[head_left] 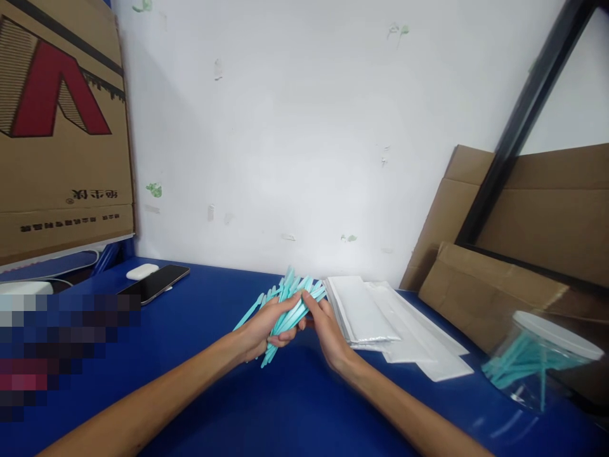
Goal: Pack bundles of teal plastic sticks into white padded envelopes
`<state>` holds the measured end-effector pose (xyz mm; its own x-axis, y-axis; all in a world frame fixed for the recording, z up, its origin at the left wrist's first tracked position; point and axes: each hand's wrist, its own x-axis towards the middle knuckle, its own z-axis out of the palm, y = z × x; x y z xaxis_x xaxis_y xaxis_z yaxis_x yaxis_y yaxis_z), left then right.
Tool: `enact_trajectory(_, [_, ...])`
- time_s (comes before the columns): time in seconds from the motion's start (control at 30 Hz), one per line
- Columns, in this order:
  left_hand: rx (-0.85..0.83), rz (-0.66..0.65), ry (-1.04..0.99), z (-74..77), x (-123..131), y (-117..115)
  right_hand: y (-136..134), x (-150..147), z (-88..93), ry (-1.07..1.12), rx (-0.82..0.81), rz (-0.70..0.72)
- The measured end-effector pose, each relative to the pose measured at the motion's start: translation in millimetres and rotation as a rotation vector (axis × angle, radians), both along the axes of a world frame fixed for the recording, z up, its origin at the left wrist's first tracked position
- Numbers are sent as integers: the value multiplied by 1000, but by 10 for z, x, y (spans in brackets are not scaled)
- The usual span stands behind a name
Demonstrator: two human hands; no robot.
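A bundle of thin turquoise plastic sticks (295, 312) is gripped in my left hand (266, 327), the thumb lying along the top and the fingers curled underneath. Their ends fan out above and below the grip. My right hand (329, 327) is closed at the right side of the bundle, with its thumb pressed on the sticks' upper part; some of its fingers are hidden. Just behind my left hand, more turquoise sticks (248, 313) poke out to the left; whether they are held or lie on the table cannot be made out.
White padded envelopes (364, 311) are stacked right of my hands on the blue table (285, 412). Further right, a clear jar (540, 362) with a white lid holds turquoise sticks. A phone (159, 282) and white case (142, 272) lie left. Cardboard (504, 295) leans at right.
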<state>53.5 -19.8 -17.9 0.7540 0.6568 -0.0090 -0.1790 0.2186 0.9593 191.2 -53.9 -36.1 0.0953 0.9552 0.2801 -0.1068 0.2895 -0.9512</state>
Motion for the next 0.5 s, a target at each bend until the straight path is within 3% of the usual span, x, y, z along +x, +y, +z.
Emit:
enact_trajectory(0.17, [-51, 2, -6, 14, -7, -7, 10, -8, 9, -63, 13, 22])
enact_trajectory(0.5, [39, 78, 11, -30, 2, -19, -8, 2, 9, 2, -1, 10])
